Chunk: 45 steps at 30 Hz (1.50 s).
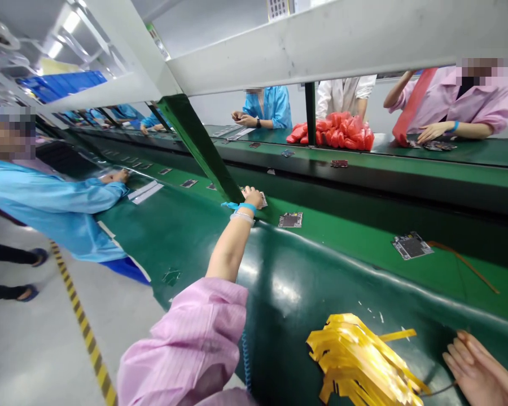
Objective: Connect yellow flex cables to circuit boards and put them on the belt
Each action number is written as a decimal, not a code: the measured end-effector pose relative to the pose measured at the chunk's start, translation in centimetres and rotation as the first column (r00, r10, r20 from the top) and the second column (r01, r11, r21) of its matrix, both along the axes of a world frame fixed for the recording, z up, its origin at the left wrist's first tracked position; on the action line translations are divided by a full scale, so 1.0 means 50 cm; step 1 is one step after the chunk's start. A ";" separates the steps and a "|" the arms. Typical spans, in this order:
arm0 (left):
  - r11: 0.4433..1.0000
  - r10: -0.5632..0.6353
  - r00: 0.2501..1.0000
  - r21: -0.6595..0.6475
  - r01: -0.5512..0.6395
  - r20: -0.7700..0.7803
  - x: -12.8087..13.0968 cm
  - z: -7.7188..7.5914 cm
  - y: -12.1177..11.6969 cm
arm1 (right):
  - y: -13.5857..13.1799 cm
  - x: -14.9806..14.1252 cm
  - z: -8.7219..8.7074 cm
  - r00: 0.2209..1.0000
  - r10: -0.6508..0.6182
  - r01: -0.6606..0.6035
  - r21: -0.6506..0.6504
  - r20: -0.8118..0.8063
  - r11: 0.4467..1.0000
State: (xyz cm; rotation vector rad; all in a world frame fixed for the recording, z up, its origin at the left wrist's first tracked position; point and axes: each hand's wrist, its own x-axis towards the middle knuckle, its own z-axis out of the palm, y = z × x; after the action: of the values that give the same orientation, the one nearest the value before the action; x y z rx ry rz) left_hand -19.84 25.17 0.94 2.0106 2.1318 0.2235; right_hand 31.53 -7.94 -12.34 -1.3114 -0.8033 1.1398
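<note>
My left hand [253, 197] reaches out over the green conveyor belt, a blue wrist strap round its wrist. Its fingers are closed on a circuit board [264, 199], mostly covered by the hand. Just nearer on the belt lies another circuit board [290, 220]. At the lower right, my right hand [478, 361] is above the green mat with its fingers curled in. What it pinches, if anything, I cannot make out; a thin dark wire [443, 389] runs beside it. To its left lies a heap of shiny yellow strips [359, 361].
A circuit board [411, 246] with an orange strip [465, 262] lies on the belt. A green-wrapped post [203, 146] rises near my left hand. Co-workers sit at the left and across the line, near red bundles [334, 132]. A white beam [322, 42] crosses overhead.
</note>
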 end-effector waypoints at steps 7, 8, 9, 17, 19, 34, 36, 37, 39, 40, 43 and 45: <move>0.993 -0.104 0.939 0.079 0.082 0.328 0.071 0.053 -0.056 | -0.036 -0.025 0.039 0.991 -0.071 0.052 -0.165 -0.115 0.985; 0.989 -0.144 0.913 0.076 0.124 0.381 0.095 0.047 -0.088 | -0.048 -0.039 0.050 0.994 -0.088 0.075 -0.177 -0.067 0.981; 0.982 -0.189 0.881 0.068 0.177 0.434 0.122 0.038 -0.129 | -0.061 -0.058 0.064 0.995 -0.101 0.098 -0.184 -0.008 0.978; 0.711 -0.391 0.463 -0.059 0.701 0.795 0.298 -0.005 -0.551 | -0.131 -0.274 0.174 0.861 0.155 -0.137 -0.074 0.485 0.988; 0.677 -0.392 0.467 -0.095 0.730 0.793 0.307 0.004 -0.591 | -0.141 -0.298 0.181 0.847 0.112 -0.089 -0.069 0.520 0.994; 0.633 -0.382 0.443 -0.119 0.765 0.811 0.326 0.019 -0.608 | -0.159 -0.327 0.200 0.732 -0.083 0.056 0.062 0.677 0.997; 0.654 -0.254 0.438 -0.180 0.734 0.862 0.328 0.012 -0.597 | -0.164 -0.326 0.205 0.731 -0.117 0.071 0.094 0.673 0.993; 0.651 -0.171 0.412 -0.211 0.729 0.895 0.328 0.008 -0.590 | -0.167 -0.321 0.209 0.767 -0.108 0.075 0.079 0.633 0.994; 0.625 -0.015 0.346 -0.261 0.736 0.938 0.327 0.000 -0.575 | -0.173 -0.307 0.221 0.874 -0.044 0.049 0.001 0.484 0.999; 0.607 0.043 0.328 -0.286 0.741 0.944 0.327 -0.004 -0.569 | -0.175 -0.300 0.228 0.918 0.003 0.017 -0.048 0.397 0.999; 0.556 0.141 0.328 -0.348 0.755 0.934 0.331 -0.007 -0.558 | -0.176 -0.288 0.250 0.963 0.124 -0.071 -0.220 0.240 0.973; 0.536 0.139 0.306 -0.332 0.776 0.942 0.337 -0.005 -0.559 | -0.173 -0.290 0.259 0.964 0.146 -0.069 -0.321 0.221 0.945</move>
State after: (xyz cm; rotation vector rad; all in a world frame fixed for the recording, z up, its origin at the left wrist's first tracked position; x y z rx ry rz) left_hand -3.01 -2.77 0.71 1.1992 0.6888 0.2015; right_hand 17.02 -16.61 0.60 -1.7125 -0.9086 1.2447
